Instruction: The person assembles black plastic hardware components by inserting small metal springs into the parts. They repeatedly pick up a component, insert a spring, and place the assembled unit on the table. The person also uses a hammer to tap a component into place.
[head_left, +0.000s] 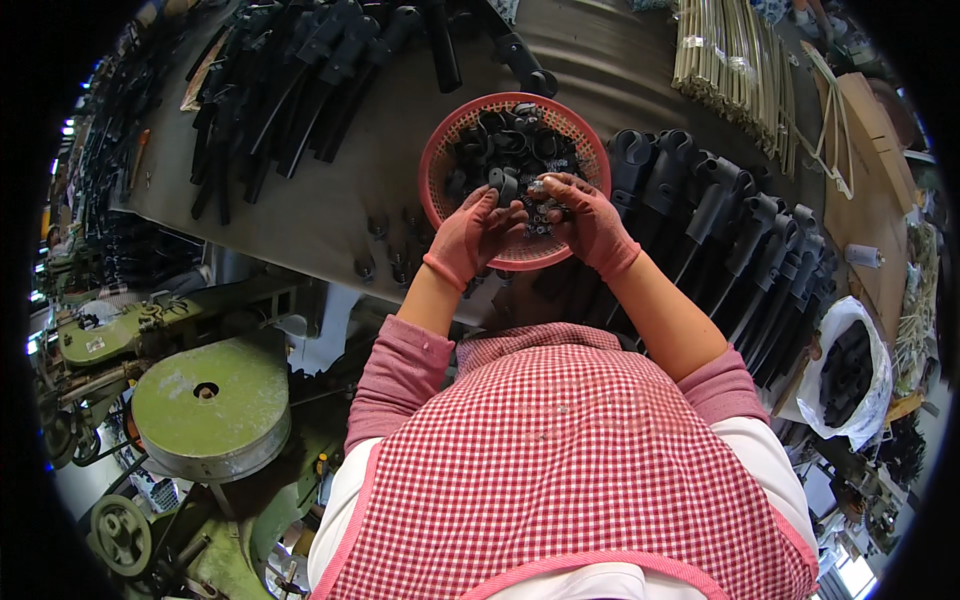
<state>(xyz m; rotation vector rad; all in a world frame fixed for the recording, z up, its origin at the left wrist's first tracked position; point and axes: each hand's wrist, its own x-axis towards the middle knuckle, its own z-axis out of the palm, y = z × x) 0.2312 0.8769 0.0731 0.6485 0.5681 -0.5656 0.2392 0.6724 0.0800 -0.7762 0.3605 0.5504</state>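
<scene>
A round red plastic basket (pixel 432 205) holds many black curved clips (pixel 490 140) and small silvery metal pieces (pixel 541 222). Over its near half are both my hands, in reddish fingerless gloves. My left hand (pixel 478 232) pinches one black clip (pixel 504 183) between thumb and fingers. Beside it, my right hand (pixel 588 222) has its fingertips closed on a small shiny metal piece (pixel 538 187), too small to name for certain. The two hands are close together but apart.
Black tubes with clamp-like heads (pixel 735 200) lie in a row right of the basket. More black tubes (pixel 320 60) lie at far left. Small metal fittings (pixel 385 250) stand near the table edge. Bundled pale rods (pixel 730 60), a white bag (pixel 880 390) and a green machine (pixel 210 400) surround me.
</scene>
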